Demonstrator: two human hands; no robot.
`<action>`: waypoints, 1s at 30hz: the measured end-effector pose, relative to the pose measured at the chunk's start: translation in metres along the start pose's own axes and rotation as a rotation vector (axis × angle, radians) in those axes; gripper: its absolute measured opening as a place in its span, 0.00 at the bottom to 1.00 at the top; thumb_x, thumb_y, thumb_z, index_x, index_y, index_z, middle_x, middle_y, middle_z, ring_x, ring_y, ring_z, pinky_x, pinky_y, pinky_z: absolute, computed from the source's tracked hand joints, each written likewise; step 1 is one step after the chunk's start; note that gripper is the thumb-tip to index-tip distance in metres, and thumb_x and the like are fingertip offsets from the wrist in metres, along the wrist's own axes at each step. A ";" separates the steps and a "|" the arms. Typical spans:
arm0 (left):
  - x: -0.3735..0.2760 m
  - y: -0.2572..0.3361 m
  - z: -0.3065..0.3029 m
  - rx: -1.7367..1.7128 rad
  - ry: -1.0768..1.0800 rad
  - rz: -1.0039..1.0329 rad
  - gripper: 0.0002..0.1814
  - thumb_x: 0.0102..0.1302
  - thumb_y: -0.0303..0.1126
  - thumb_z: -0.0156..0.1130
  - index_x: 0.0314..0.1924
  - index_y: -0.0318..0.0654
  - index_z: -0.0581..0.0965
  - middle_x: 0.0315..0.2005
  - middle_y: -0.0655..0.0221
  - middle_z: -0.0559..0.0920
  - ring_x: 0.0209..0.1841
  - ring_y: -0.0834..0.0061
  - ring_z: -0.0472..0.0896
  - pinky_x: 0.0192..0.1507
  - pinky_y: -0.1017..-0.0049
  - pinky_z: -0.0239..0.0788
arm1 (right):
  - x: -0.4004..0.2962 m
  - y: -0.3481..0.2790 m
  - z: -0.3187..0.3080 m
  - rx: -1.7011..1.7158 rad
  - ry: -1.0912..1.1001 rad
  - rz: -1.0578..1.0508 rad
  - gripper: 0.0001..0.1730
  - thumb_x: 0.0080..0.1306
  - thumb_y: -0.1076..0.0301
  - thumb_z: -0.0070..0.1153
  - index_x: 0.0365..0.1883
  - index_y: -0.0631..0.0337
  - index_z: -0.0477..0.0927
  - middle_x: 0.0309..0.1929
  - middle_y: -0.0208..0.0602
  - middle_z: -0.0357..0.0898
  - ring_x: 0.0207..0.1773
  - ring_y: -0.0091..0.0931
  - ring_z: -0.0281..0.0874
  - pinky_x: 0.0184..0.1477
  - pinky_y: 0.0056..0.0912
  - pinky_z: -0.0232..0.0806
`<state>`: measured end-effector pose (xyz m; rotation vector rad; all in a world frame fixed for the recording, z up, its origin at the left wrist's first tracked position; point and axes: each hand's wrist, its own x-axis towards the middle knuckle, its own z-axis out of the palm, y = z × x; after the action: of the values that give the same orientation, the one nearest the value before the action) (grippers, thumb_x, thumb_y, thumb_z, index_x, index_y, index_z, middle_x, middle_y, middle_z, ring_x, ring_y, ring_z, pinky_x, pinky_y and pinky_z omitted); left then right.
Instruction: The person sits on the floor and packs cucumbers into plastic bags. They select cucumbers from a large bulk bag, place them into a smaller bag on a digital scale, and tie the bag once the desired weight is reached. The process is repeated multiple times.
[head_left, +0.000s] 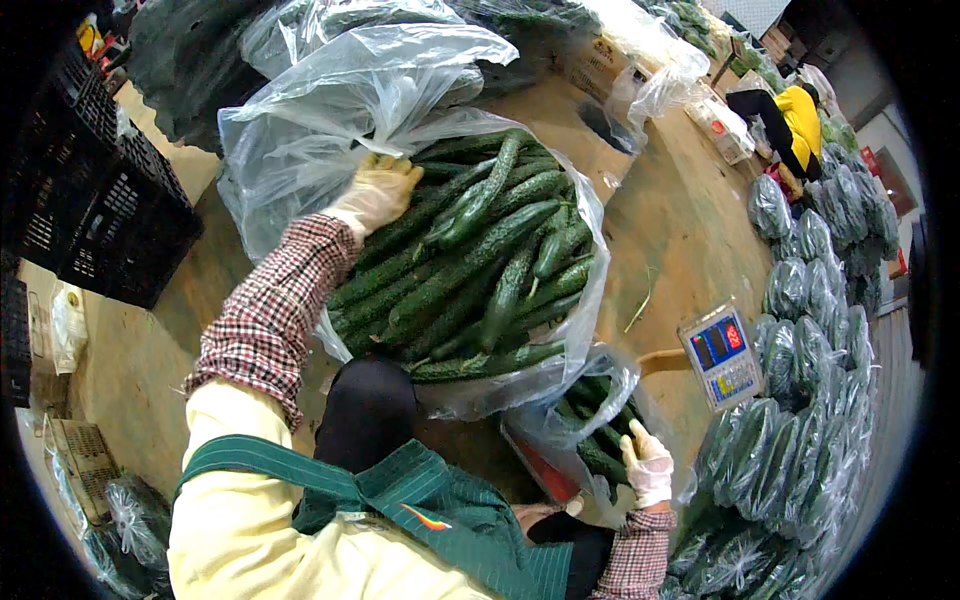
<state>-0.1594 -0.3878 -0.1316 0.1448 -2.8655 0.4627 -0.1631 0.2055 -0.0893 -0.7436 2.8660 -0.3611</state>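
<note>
A large clear plastic bag (581, 330) lies wide open before me, full of long green cucumbers (480, 255). My left hand (382, 187), in a pale glove with yellowish fingertips, grips the gathered film at the bag's upper left edge, beside the cucumbers. At the lower right, my gloved right hand (646, 461) is at the side of a smaller clear bag (600, 420) with cucumbers in it. Its thumb and forefinger are at the bag's edge; whether they pinch the film is not clear. The small bag rests over a red and metal platform (551, 469).
A scale display (724, 356) stands right of the small bag. Many bagged cucumbers (787, 450) are piled along the right side. Black plastic crates (97, 187) stand at the left. A person in yellow (799, 124) bends at the upper right. Cardboard boxes (592, 67) lie beyond the large bag.
</note>
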 end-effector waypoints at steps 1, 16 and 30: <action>0.006 -0.013 -0.018 0.048 -0.021 -0.010 0.22 0.57 0.28 0.50 0.54 0.49 0.74 0.51 0.66 0.75 0.60 0.62 0.68 0.63 0.53 0.49 | -0.001 -0.001 -0.007 0.027 0.002 0.022 0.18 0.62 0.64 0.57 0.50 0.59 0.77 0.38 0.46 0.80 0.40 0.39 0.78 0.44 0.36 0.69; 0.057 -0.169 -0.068 -1.989 -0.105 -0.102 0.20 0.66 0.45 0.49 0.49 0.38 0.72 0.43 0.67 0.78 0.45 0.68 0.76 0.51 0.67 0.67 | 0.013 0.002 0.003 0.147 -0.093 0.098 0.20 0.60 0.63 0.59 0.51 0.56 0.77 0.37 0.46 0.80 0.37 0.39 0.79 0.39 0.37 0.70; 0.060 0.036 -0.031 -0.895 -0.001 -0.287 0.17 0.64 0.38 0.53 0.48 0.35 0.76 0.38 0.56 0.81 0.42 0.59 0.79 0.43 0.67 0.70 | 0.020 -0.019 0.000 0.095 -0.065 -0.105 0.23 0.59 0.63 0.60 0.53 0.54 0.76 0.25 0.40 0.76 0.28 0.37 0.76 0.32 0.40 0.68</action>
<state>-0.2153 -0.3474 -0.0992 0.3712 -2.6889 -0.8555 -0.1711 0.1795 -0.0860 -0.8730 2.7353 -0.4743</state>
